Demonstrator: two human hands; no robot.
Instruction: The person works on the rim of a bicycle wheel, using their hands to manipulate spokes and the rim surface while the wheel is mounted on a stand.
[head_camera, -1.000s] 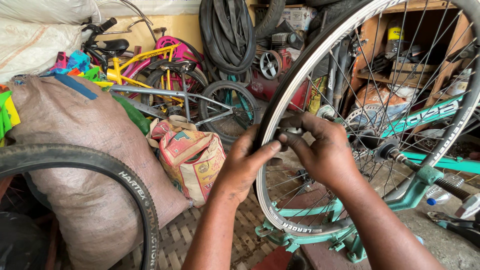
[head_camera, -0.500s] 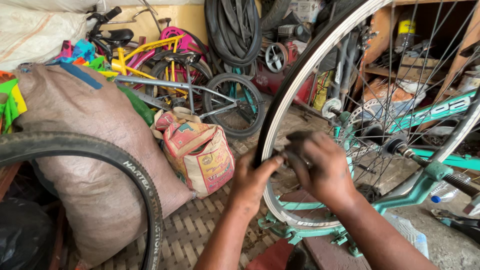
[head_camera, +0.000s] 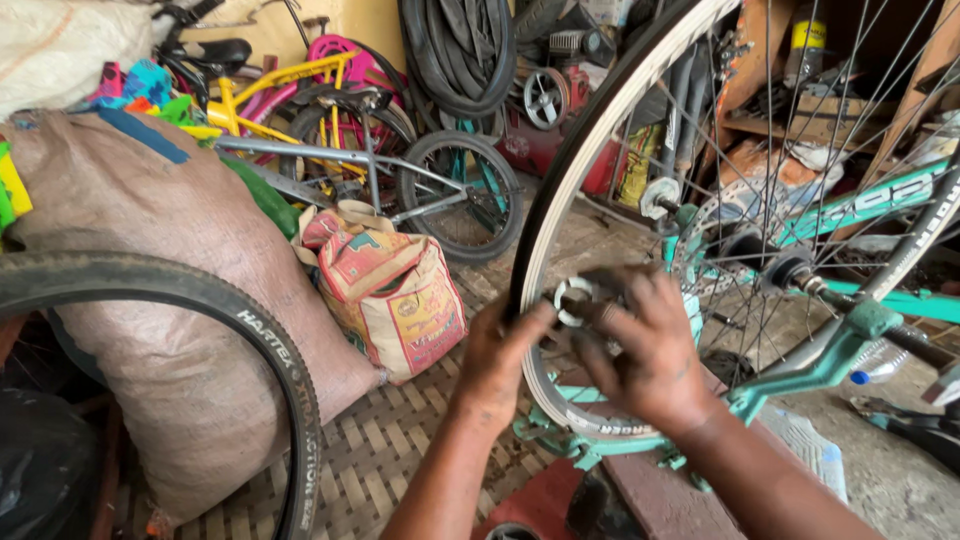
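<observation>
Nearest, a loose black tyre (head_camera: 200, 300) curves past a large brown sack (head_camera: 170, 330). Left hand (head_camera: 500, 350) and right hand (head_camera: 650, 350) meet at the silver wheel rim (head_camera: 560, 260) of the upturned teal bicycle (head_camera: 830, 350); both grips are clamped on a small pale ring (head_camera: 573, 300) against the rim. Beyond stand a printed bag (head_camera: 400, 300), then a grey child's bicycle (head_camera: 400, 190).

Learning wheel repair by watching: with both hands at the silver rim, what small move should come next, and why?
Probably keep pressing the dark strip along the silver spoked wheel rim: the left hand braces the rim while the right hand pinches it beside a small pale ring.
</observation>
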